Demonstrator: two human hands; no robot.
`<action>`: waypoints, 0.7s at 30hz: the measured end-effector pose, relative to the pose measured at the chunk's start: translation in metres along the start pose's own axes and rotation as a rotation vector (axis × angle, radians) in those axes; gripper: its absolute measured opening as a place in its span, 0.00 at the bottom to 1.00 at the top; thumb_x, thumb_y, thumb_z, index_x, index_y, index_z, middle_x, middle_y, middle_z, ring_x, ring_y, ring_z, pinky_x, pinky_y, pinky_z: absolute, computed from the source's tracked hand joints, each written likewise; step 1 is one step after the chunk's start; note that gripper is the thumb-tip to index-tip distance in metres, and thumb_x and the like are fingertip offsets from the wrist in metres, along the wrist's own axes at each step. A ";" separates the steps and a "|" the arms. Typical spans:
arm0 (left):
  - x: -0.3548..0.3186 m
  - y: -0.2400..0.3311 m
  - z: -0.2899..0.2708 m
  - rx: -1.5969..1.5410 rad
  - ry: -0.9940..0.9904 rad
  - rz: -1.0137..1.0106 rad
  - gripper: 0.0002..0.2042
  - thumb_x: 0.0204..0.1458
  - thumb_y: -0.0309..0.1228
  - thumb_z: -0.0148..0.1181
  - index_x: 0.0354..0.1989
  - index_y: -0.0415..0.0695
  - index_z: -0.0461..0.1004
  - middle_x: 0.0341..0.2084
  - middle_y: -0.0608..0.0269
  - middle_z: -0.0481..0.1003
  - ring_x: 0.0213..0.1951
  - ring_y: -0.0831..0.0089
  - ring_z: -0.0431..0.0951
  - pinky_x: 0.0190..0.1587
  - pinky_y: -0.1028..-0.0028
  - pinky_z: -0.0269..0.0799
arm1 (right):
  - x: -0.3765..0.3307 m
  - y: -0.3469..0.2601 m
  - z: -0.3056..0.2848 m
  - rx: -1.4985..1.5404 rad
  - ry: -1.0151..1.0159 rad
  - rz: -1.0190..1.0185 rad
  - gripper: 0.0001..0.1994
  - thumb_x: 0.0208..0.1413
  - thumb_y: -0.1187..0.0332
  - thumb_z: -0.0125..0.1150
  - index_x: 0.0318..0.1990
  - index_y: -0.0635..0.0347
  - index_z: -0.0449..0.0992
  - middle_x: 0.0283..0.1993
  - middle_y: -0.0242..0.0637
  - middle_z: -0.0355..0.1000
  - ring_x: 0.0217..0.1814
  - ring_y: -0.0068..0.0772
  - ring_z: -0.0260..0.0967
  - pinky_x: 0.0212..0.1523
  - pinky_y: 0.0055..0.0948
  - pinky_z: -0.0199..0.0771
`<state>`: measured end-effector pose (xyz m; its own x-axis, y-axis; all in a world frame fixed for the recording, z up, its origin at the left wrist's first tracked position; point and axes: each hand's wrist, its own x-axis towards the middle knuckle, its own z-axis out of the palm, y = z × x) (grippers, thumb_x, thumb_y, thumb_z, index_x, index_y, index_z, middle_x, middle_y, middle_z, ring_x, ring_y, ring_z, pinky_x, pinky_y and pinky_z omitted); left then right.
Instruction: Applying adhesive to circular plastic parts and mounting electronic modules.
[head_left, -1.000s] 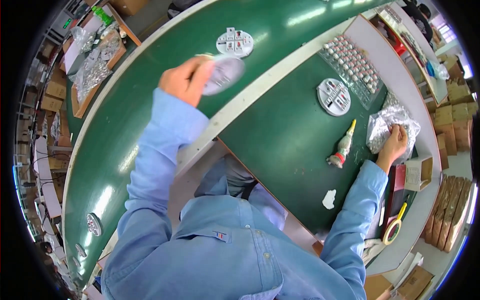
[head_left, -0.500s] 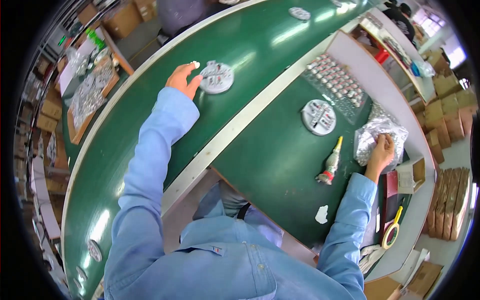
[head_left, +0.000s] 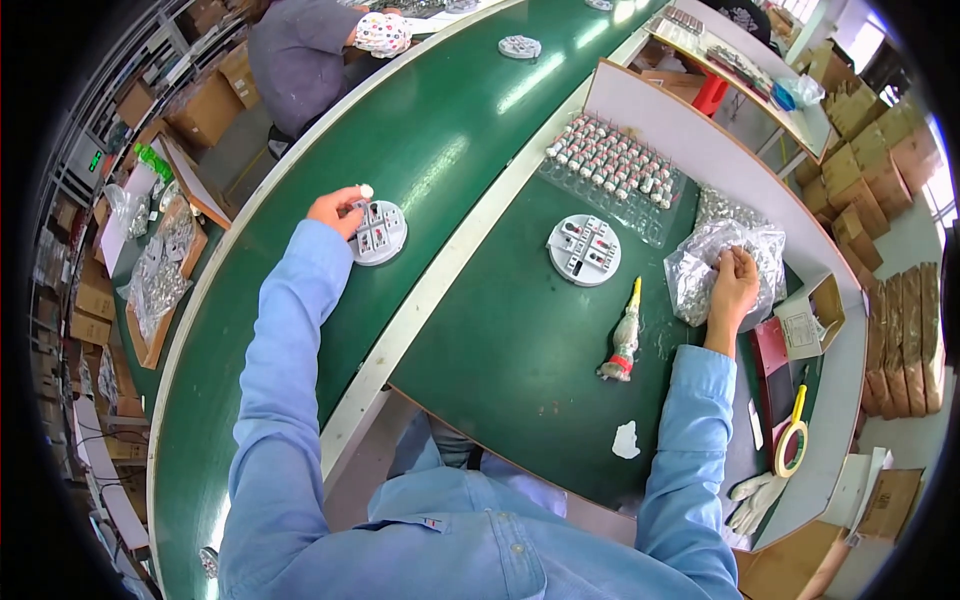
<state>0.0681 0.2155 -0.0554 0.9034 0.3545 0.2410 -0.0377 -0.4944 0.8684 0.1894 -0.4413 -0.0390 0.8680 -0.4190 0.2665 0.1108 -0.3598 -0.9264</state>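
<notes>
Hands apart: one on the belt, one in the parts bag

Left hand [head_left: 337, 211] rests on the green conveyor belt [head_left: 440, 150], fingers curled onto the edge of a round white base [head_left: 378, 232] lying flat there; whether it truly grips the base cannot be told. Across the pale divider from that base, a second round base [head_left: 584, 249] lies on the green worktable. Beyond it, right hand [head_left: 733, 285] pinches closed on the clear plastic bag [head_left: 700, 265] of small parts. A yellow-tipped tube [head_left: 624, 340] lies near the second base.
</notes>
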 end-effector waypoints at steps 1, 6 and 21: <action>-0.001 -0.008 -0.005 -0.035 -0.067 -0.041 0.13 0.56 0.19 0.63 0.49 0.42 0.84 0.40 0.59 0.85 0.41 0.67 0.85 0.48 0.69 0.80 | 0.000 0.000 0.005 0.000 -0.011 0.006 0.19 0.66 0.69 0.64 0.58 0.75 0.75 0.52 0.46 0.80 0.48 0.31 0.78 0.49 0.28 0.78; -0.053 0.082 0.019 0.172 0.008 0.126 0.11 0.59 0.20 0.60 0.48 0.41 0.83 0.41 0.58 0.85 0.40 0.68 0.85 0.47 0.69 0.81 | 0.011 0.019 0.009 0.024 -0.007 -0.075 0.16 0.67 0.69 0.63 0.57 0.71 0.77 0.48 0.42 0.81 0.47 0.28 0.78 0.49 0.27 0.77; -0.204 0.094 -0.047 1.010 0.292 0.033 0.42 0.42 0.49 0.79 0.67 0.47 0.69 0.66 0.40 0.65 0.65 0.39 0.67 0.66 0.46 0.65 | 0.023 0.024 0.001 -0.027 -0.032 -0.086 0.18 0.65 0.68 0.66 0.57 0.70 0.78 0.54 0.42 0.80 0.54 0.31 0.78 0.55 0.25 0.79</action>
<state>-0.1398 0.1336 -0.0029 0.7655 0.4399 0.4696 0.4342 -0.8917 0.1275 0.2128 -0.4587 -0.0548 0.8711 -0.3583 0.3359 0.1732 -0.4159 -0.8928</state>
